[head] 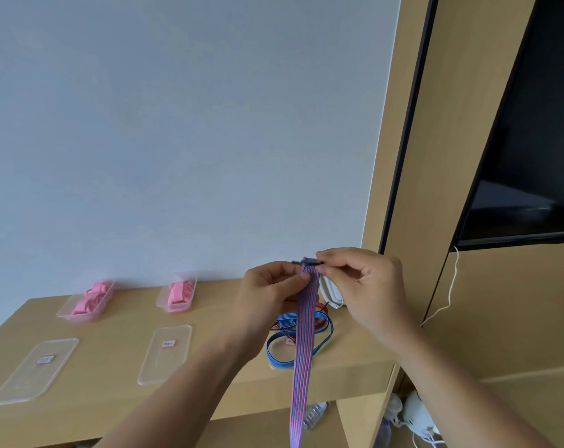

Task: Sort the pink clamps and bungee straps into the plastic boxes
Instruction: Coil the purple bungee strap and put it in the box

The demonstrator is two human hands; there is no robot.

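Pinching the flat webbing just under its top end, the left hand steadied a long striped strap, while the right hand gripped the dark hook at that end between thumb and curled fingertips. The strap hung straight down past the near edge of the wooden shelf, its tail out of view below. To do this well, I judged, the length needed gathering into loose folds first, with the hook tucked in so it would not snag, before it was lowered into a box. Dropped as it was, the tail would likely spill over the rim.

Farthest left lay a clear, flat, round-cornered lid with a small label, and beyond it a clear plastic box full of glossy pink clamps. A second lid and a second box of clamps sat to their right. Under the hands, more woven straps, blue with red stripes, lay loosely looped on the shelf. Whether a third box stood behind them I could not tell.
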